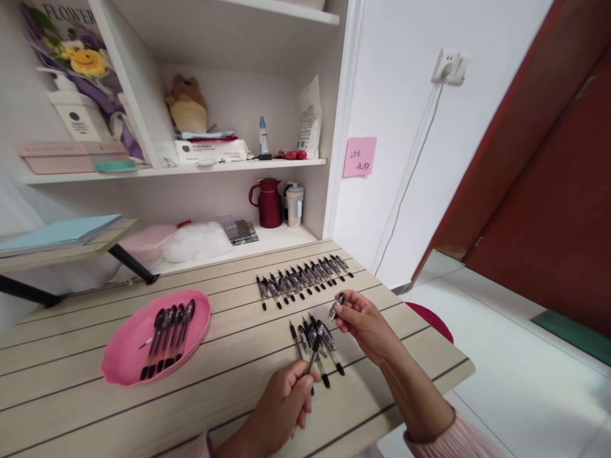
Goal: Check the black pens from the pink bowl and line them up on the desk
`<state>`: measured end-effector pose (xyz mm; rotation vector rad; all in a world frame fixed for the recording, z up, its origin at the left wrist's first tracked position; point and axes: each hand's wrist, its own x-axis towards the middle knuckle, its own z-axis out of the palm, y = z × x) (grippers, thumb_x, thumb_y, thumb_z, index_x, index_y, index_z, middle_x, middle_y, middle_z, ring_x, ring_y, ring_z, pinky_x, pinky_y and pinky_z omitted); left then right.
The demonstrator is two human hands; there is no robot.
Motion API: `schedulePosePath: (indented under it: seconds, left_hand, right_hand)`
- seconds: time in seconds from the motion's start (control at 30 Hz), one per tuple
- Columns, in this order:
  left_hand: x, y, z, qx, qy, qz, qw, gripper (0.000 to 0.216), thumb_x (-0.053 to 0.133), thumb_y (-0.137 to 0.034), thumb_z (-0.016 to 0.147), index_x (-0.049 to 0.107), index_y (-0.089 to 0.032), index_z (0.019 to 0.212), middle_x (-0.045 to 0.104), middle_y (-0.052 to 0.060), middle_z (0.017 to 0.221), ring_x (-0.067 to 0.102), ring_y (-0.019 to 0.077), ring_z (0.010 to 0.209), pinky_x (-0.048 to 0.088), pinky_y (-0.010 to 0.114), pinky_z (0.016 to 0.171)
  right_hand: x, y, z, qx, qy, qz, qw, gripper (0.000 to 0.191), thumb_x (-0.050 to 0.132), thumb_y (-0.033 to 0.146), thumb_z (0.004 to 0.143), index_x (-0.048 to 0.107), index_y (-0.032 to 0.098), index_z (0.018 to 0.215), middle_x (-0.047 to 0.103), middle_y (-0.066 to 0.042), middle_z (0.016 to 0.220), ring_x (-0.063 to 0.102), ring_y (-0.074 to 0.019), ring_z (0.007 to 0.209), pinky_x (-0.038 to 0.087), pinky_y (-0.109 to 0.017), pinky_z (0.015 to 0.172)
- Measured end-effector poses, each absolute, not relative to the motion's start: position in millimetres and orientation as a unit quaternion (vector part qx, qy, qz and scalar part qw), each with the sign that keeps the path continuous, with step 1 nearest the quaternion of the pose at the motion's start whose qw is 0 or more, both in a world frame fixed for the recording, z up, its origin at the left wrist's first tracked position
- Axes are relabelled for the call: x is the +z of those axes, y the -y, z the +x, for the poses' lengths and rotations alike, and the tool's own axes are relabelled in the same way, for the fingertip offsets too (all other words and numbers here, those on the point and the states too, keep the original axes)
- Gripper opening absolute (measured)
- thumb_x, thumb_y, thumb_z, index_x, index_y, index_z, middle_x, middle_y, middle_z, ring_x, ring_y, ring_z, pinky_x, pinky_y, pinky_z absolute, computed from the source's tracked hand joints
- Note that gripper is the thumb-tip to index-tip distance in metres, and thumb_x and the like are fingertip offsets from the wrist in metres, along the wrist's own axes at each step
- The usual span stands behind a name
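My left hand point(285, 399), near the front of the table, is closed around an uncapped pen point(314, 353) with its black grip end pointing up and away. My right hand point(361, 323) pinches a clear-and-black pen cap point(337, 306), a short way right of that pen and apart from it. Between and beyond my hands lies a small group of pens point(329, 348), partly hidden by the held pen. Farther back, a long row of pens and caps point(300, 282) runs across the table. Several capped pens point(167, 337) lie side by side in a pink plate point(112, 367) at the left.
Behind the slatted wooden table point(229, 388) stands a white shelf point(229, 166) with a dark red jug point(270, 205), a cup point(294, 207) and a white plastic bag point(198, 242). A small raised stand point(114, 234) with blue paper is at the left. A wall is at the right.
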<state>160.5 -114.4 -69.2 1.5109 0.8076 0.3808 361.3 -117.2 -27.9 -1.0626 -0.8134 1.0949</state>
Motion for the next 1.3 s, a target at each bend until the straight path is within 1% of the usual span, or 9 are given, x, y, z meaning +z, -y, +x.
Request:
schedulePosePath:
  seconds: [0.07,0.13,0.47,0.67,0.8,0.97,1.17,1.3]
  left_hand:
    - [-70,114,161,0.170,-0.353,0.661,0.640,0.031,0.038,-0.036,0.082,0.053,-0.015,0.099,0.046,-0.006,0.056,0.038,0.0041,0.039,0.023,0.013,0.032]
    - [-70,114,161,0.171,-0.351,0.660,0.642,0.031,0.038,-0.036,0.082,0.052,-0.015,0.099,0.046,-0.006,0.056,0.038,0.0041,0.038,0.023,0.013,0.032]
    - [-69,114,160,0.166,-0.345,0.664,0.643,0.030,0.039,-0.037,0.082,0.052,-0.015,0.098,0.046,-0.006,0.057,0.037,0.0039,0.038,0.022,0.014,0.032]
    - [-72,114,160,0.174,-0.339,0.664,0.643,0.028,0.040,-0.036,0.083,0.053,-0.015,0.095,0.046,-0.006,0.056,0.038,0.0039,0.038,0.023,0.014,0.033]
    - [-73,113,159,0.183,-0.336,0.664,0.643,0.027,0.041,-0.037,0.082,0.053,-0.015,0.091,0.046,-0.006,0.055,0.039,0.0040,0.038,0.023,0.014,0.033]
    - [-75,114,160,0.183,-0.336,0.668,0.638,0.028,0.040,-0.038,0.082,0.053,-0.015,0.089,0.047,-0.006,0.053,0.040,0.0044,0.037,0.023,0.015,0.033]
    - [-79,115,161,0.214,-0.356,0.649,0.637,0.024,0.042,-0.037,0.080,0.052,-0.015,0.079,0.045,-0.007,0.050,0.036,0.0034,0.033,0.022,0.015,0.033]
    - [-79,117,162,0.212,-0.358,0.650,0.636,0.026,0.040,-0.038,0.081,0.053,-0.015,0.084,0.045,-0.006,0.051,0.036,0.0042,0.034,0.022,0.015,0.031]
  right_hand:
    - [-25,119,355,0.478,0.361,-0.459,0.656,0.037,0.072,0.034,0.061,0.053,0.019,0.089,0.049,0.006,0.061,0.048,-0.0069,0.049,0.032,-0.019,0.044]
    - [-26,118,351,0.472,0.376,-0.456,0.654,0.036,0.071,0.034,0.063,0.053,0.019,0.091,0.049,0.006,0.061,0.049,-0.0068,0.050,0.033,-0.019,0.044]
    - [-26,119,351,0.455,0.392,-0.471,0.647,0.032,0.070,0.036,0.064,0.054,0.019,0.086,0.049,0.006,0.062,0.050,-0.0065,0.049,0.034,-0.019,0.044]
    - [-28,124,340,0.510,0.434,-0.465,0.578,0.028,0.069,0.035,0.065,0.057,0.016,0.082,0.048,0.006,0.057,0.045,-0.0055,0.045,0.032,-0.019,0.043]
    - [-34,129,329,0.524,0.431,-0.475,0.560,0.027,0.069,0.037,0.064,0.057,0.015,0.077,0.047,0.006,0.053,0.044,-0.0057,0.045,0.029,-0.018,0.042]
    - [-39,133,320,0.516,0.420,-0.495,0.559,0.030,0.068,0.040,0.063,0.055,0.015,0.074,0.045,0.007,0.049,0.042,-0.0057,0.044,0.029,-0.018,0.042]
    - [-46,133,314,0.496,0.420,-0.500,0.573,0.031,0.067,0.043,0.063,0.055,0.017,0.074,0.043,0.007,0.049,0.038,-0.0056,0.042,0.029,-0.019,0.042]
    - [-47,132,311,0.494,0.430,-0.502,0.565,0.029,0.065,0.044,0.065,0.055,0.018,0.074,0.043,0.007,0.049,0.038,-0.0062,0.043,0.029,-0.019,0.043]
